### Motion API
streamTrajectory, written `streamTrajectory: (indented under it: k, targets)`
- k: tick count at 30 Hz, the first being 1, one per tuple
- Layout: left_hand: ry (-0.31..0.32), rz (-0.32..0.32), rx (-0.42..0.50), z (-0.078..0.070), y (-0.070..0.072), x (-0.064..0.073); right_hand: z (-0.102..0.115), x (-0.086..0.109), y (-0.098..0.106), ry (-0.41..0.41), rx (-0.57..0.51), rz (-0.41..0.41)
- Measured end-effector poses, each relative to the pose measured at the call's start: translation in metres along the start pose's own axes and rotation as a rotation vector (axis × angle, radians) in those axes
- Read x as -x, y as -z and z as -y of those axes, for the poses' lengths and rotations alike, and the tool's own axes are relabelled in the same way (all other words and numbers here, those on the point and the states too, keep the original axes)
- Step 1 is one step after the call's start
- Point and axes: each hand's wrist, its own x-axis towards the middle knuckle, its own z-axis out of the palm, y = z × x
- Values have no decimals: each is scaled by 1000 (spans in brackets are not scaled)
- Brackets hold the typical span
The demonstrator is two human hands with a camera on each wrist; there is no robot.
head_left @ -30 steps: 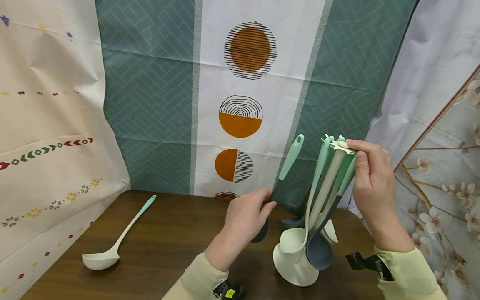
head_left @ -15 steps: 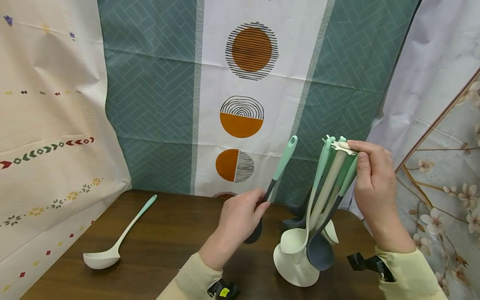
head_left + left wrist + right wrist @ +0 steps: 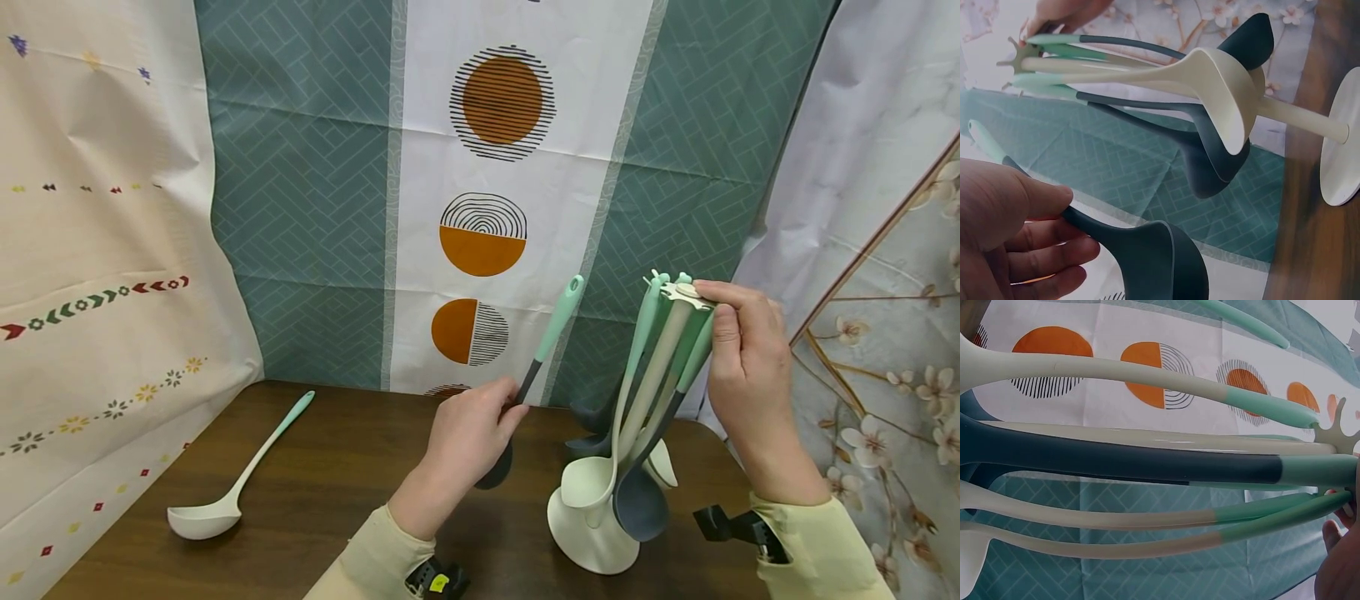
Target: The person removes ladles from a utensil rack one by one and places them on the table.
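My left hand (image 3: 472, 429) pinches a dark ladle (image 3: 1154, 250) by its grey shaft, thumb against fingers. Its mint handle tilts up to the right, and its bowl hangs below, partly hidden behind the hand in the head view. At the right, my right hand (image 3: 753, 375) holds the top of a cream utensil stand (image 3: 596, 546), thumb and forefinger at the notched disc. Several mint-handled utensils hang round the pole, among them a white ladle (image 3: 585, 483) at the front and a dark spoon-like utensil (image 3: 641, 504). The held ladle is apart from the stand.
Another white ladle (image 3: 202, 521) with a mint handle lies at the left of the brown wooden table (image 3: 352, 492). Patterned cloths hang behind the table and at both sides. A dark strap device (image 3: 738, 529) is on the right wrist.
My left hand has moved left with the dark ladle, widening the gap to the stand. My right hand and the stand have stayed in place.
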Motion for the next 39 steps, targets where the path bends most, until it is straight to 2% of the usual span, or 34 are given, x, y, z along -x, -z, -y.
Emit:
streamTrajectory:
  k: [10, 25, 39]
  targets:
    - [32, 29, -12, 4, 2, 1, 0, 0, -1, 9, 1, -4]
    - [21, 34, -42, 11, 2, 5, -1, 0, -2, 10, -7, -6]
    - [51, 84, -99, 29, 11, 13, 0, 0, -1, -2, 5, -5]
